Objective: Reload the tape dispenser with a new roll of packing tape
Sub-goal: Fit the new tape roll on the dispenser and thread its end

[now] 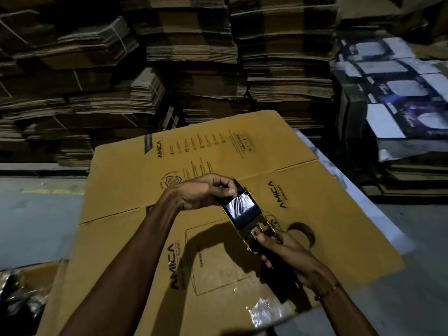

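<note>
A tape dispenser with a yellowish metal frame and a black handle is held above a flattened cardboard box. A roll of clear packing tape sits in the dispenser, its shiny surface facing me. My left hand pinches the roll's upper edge between thumb and fingers. My right hand grips the black handle, fingers near the frame's front. Whether the roll is seated on a hub is hidden.
The printed cardboard box lies on a grey floor. Tall stacks of flat cartons fill the background. Printed white-and-blue boxes are stacked at right. A crumpled piece of clear tape sticks on the box's near edge.
</note>
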Demonstrator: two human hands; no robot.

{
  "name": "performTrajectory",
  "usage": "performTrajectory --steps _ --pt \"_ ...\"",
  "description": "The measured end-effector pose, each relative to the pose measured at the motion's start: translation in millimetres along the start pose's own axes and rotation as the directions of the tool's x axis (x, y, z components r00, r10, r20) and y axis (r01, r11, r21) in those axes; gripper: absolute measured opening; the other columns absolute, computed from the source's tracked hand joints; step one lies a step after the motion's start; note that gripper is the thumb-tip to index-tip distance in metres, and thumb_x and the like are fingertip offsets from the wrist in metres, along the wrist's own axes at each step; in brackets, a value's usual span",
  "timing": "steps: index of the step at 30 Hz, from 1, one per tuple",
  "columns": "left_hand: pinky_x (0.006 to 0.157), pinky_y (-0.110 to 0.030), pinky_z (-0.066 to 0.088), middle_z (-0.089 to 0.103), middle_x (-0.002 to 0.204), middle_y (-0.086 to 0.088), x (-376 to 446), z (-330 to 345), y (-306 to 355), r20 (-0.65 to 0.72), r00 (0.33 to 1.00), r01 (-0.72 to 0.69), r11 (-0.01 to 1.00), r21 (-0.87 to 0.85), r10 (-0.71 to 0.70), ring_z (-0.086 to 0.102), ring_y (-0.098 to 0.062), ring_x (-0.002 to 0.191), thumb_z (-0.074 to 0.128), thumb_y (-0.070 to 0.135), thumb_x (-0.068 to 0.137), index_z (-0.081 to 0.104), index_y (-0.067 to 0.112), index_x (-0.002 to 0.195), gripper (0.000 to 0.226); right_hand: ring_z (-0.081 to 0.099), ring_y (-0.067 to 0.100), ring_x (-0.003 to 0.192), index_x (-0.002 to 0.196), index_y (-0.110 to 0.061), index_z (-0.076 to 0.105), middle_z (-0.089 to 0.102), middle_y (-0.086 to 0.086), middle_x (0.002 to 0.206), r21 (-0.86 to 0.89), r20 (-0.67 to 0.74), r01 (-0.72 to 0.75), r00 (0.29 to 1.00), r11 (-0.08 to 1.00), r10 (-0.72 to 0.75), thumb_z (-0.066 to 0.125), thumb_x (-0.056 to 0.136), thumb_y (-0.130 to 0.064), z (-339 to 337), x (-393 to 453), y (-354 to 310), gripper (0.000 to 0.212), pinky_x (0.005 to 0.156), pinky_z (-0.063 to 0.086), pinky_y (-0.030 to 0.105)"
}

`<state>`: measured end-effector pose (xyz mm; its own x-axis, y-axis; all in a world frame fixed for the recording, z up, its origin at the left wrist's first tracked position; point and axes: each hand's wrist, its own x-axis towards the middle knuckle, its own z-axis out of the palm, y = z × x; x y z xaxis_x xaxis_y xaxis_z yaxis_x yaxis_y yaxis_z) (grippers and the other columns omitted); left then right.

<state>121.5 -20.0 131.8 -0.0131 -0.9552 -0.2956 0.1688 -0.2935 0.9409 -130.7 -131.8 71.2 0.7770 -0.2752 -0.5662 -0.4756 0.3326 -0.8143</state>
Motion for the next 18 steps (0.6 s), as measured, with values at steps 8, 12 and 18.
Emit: performTrajectory --steps 8,12,18 --pt "0.069 -0.021 0.050 0.064 0.084 0.003 6 -4 2 0.151 0.984 0.095 0.995 0.029 -0.098 0.058 -0.008 0.076 0.046 -0.005 0.097 0.060 0.002 0.090 0.018 0.053 0.018 0.059 0.115 -0.007 0.058 0.060 0.007 0.074 0.119 0.069 -0.055 0.997 0.991 0.047 0.083 0.077 -0.044 1 -10 18 0.059 0.059 0.048 0.029" --pt "0.071 -0.023 0.047 0.057 0.088 -0.002 7 0 6 0.227 0.966 0.105 0.989 0.103 -0.126 0.052 -0.013 0.077 0.053 -0.001 0.095 0.069 0.008 0.085 0.021 0.057 0.016 0.052 0.101 -0.004 0.068 0.061 0.012 0.073 0.231 0.251 -0.086 0.968 0.969 0.026 0.077 0.087 -0.037 -2 -18 29 0.037 0.052 0.050 0.026" --pt "0.079 -0.025 0.047 0.061 0.090 0.008 15 20 23 0.248 0.961 0.051 0.959 0.277 -0.122 0.056 -0.008 0.084 0.052 0.000 0.096 0.061 0.003 0.091 0.010 0.052 0.011 0.040 0.112 0.011 0.065 0.054 0.008 0.061 0.302 0.373 -0.114 0.928 0.946 -0.007 0.079 0.086 -0.033 9 -26 51 0.053 0.041 0.044 0.022"
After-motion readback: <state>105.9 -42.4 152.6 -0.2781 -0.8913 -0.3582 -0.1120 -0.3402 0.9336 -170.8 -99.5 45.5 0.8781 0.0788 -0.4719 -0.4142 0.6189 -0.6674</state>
